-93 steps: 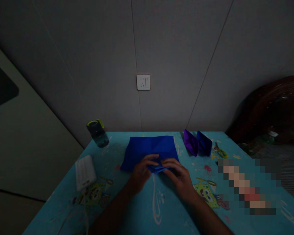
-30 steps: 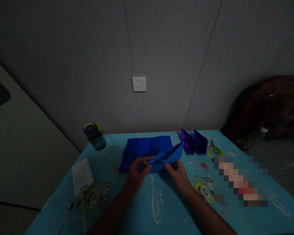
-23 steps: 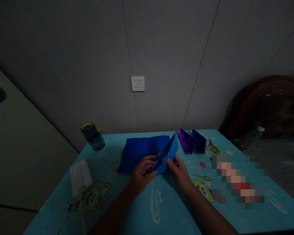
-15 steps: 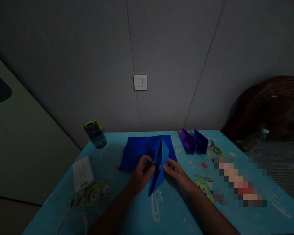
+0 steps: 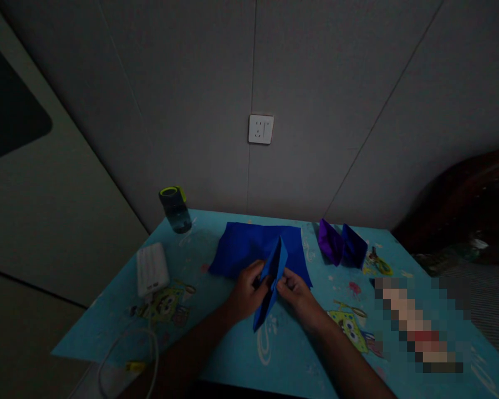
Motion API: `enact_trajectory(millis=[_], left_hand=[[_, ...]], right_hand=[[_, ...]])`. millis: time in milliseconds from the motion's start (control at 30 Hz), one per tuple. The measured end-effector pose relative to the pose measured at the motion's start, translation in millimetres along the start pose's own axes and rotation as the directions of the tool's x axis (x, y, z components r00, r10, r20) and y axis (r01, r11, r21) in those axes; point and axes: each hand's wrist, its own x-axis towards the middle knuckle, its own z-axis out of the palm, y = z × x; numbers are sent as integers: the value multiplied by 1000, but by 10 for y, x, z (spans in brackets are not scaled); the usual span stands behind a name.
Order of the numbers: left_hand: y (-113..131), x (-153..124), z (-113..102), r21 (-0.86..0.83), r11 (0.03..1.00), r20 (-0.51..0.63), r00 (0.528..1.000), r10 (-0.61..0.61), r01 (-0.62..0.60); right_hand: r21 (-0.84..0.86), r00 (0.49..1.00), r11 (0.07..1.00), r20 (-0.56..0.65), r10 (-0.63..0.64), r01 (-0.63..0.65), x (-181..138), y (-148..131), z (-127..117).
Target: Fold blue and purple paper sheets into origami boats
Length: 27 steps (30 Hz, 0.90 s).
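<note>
A folded blue paper boat (image 5: 278, 263) is held up between both hands over the near middle of the table, its long slot facing me. My left hand (image 5: 249, 288) pinches its left side, thumb at the opening and fingers partly hidden behind the fold. On the other side, my right hand (image 5: 295, 291) grips the right wall with thumb in front and fingers behind. Behind the boat lies dark blue paper (image 5: 241, 244), flat on the table. Two finished-looking folded boats, one purple (image 5: 331, 244) and one dark blue (image 5: 353, 247), stand at the back right.
A water bottle (image 5: 176, 210) stands back left, with a white power bank (image 5: 152, 270) and its cable (image 5: 102, 366) nearer. Yellow-handled scissors (image 5: 382, 267) lie right of the boats. A pixelated patch covers something at right. The tablecloth (image 5: 216, 360) is cartoon-printed.
The view has tilted and shifted, so the table's front left edge now shows. Both hands still hold the blue boat, its slot narrower and my left hand further around it.
</note>
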Motion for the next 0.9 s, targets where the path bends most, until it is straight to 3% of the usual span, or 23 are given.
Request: enact_trajectory(millis=[133, 233, 367, 500, 667, 900], left_hand=[[85, -33, -64, -80, 988, 104, 984, 141, -133], [49, -61, -45, -69, 985, 138, 976, 169, -161], [-5, -71, 32, -51, 998, 97, 995, -27, 32], [-25, -58, 62, -131, 969, 122, 973, -194, 210], [-44, -66, 82, -240, 925, 166, 951, -262, 296], [14, -93, 77, -449, 823, 247, 933, -261, 349]], right_hand=[[15, 1000, 1000, -8, 15, -15, 11, 10, -19], [-24, 996, 1000, -89, -13, 11, 29, 24, -24], [-144, 973, 988, -219, -80, 49, 30, -1, 3], [-350, 949, 935, -268, -165, 63, -16, -48, 12], [-465, 927, 882, -292, -234, 76, -51, -42, -11], [-386, 936, 919, -286, -203, 81, -23, 51, -34]])
